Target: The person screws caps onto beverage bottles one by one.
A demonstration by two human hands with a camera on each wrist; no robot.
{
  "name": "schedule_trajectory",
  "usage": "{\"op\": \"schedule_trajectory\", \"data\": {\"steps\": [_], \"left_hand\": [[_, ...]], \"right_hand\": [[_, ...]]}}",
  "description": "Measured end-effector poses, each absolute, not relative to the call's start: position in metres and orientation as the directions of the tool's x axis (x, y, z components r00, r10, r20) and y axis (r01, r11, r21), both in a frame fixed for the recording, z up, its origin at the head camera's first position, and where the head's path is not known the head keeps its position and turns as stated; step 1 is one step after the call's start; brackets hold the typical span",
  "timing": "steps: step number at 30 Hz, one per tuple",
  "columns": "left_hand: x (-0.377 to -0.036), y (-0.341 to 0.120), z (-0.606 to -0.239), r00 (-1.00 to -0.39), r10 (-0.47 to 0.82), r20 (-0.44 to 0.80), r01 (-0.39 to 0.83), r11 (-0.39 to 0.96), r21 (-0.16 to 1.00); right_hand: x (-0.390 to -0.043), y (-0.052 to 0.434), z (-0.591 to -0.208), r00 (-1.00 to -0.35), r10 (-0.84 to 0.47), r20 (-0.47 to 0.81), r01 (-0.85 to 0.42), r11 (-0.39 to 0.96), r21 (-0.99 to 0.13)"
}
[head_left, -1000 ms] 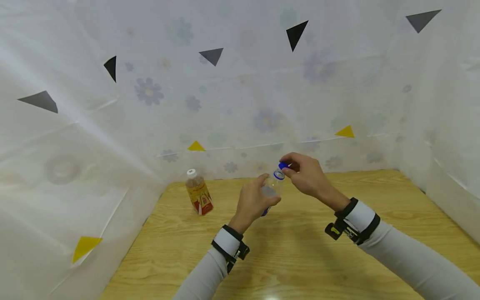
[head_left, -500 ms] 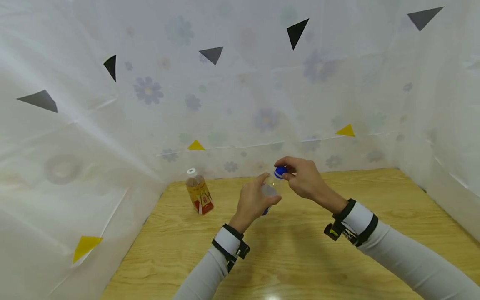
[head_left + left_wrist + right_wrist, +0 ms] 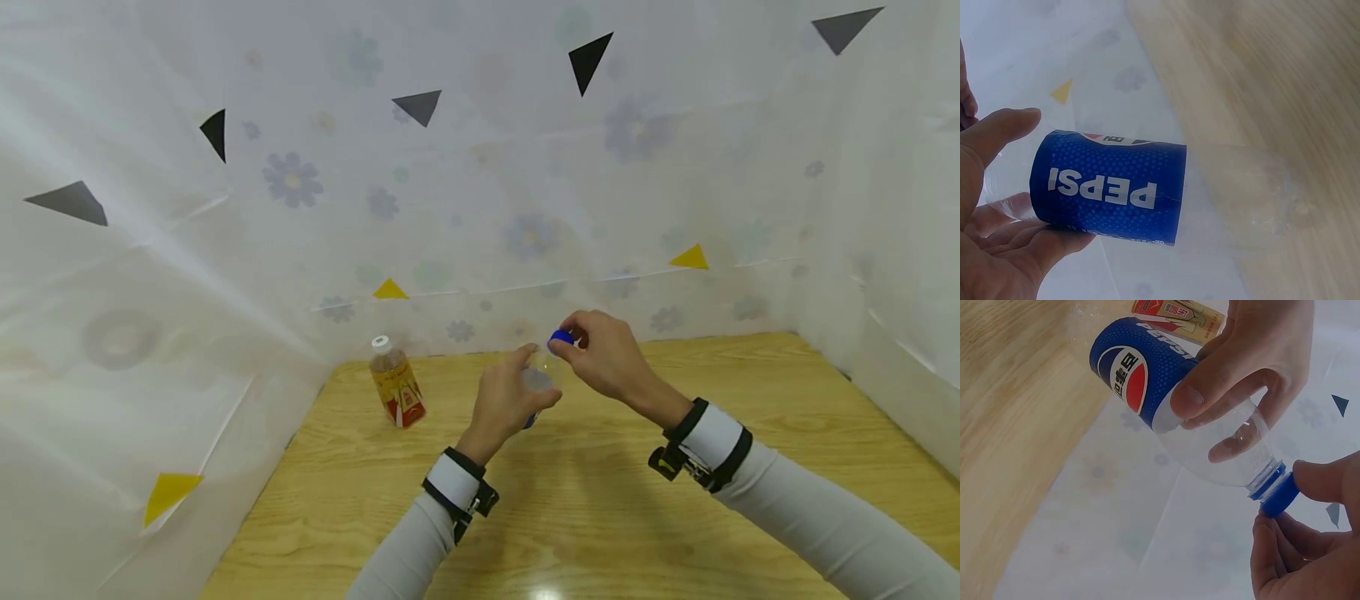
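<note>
Bottom of the head view: two grey sleeves with black-and-white wrist straps come up from the lower edge over the wooden table (image 3: 600, 517). Centre frame, left hand (image 3: 508, 400) is wrapped round the body of a clear, empty Pepsi bottle (image 3: 1166, 394), thumb on one side, fingers curled under, held off the table and tilted. Left wrist view confirms it: blue label (image 3: 1110, 187) across the middle, base pointing lower right, nothing inside. Right hand (image 3: 603, 354) sits just beyond at the bottle neck, thumb and fingertips (image 3: 1316, 478) pinching the blue cap (image 3: 1280, 495). In the right wrist view, lower right, the cap sits at the mouth just past the blue neck ring, slightly skewed; I can't tell whether the threads are engaged. Judgement: the cap step is mid-way, bottle steadied and cap gripped, turning not finished; whether it's going on or coming off isn't readable from this moment. Further back, left of centre, a tea bottle (image 3: 396, 382) with white cap stands by the table's far edge, well apart from both hands, untouched. Behind it, white floral sheeting (image 3: 300, 183) with black and yellow triangles.
</note>
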State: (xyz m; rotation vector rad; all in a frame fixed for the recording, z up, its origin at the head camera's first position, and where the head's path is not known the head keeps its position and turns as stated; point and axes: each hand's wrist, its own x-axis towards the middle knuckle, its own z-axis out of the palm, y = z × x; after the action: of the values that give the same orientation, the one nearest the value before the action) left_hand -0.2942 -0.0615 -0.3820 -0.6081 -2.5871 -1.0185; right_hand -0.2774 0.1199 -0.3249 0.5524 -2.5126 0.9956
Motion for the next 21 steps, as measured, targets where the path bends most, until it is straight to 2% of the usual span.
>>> {"op": "schedule_trajectory", "data": {"steps": [5, 13, 21], "left_hand": [[-0.2930, -0.0605, -0.3802, -0.872, 0.277, 0.403, 0.477, 0.665, 0.575], [-0.2915, -0.0612, -0.3799, -0.870, 0.277, 0.408, 0.479, 0.670, 0.567], [-0.2917, -0.0626, -0.3809, -0.868, 0.268, 0.417, 0.480, 0.666, 0.571]], "right_hand": [[-0.2778, 0.1210, -0.3246, -0.880, -0.201, 0.431, -0.441, 0.684, -0.581], [-0.2758, 0.1219, -0.3242, -0.893, -0.203, 0.402, -0.419, 0.701, -0.577], [-0.2732, 0.1225, -0.3236, -0.847, -0.235, 0.477, -0.491, 0.690, -0.532]]}}
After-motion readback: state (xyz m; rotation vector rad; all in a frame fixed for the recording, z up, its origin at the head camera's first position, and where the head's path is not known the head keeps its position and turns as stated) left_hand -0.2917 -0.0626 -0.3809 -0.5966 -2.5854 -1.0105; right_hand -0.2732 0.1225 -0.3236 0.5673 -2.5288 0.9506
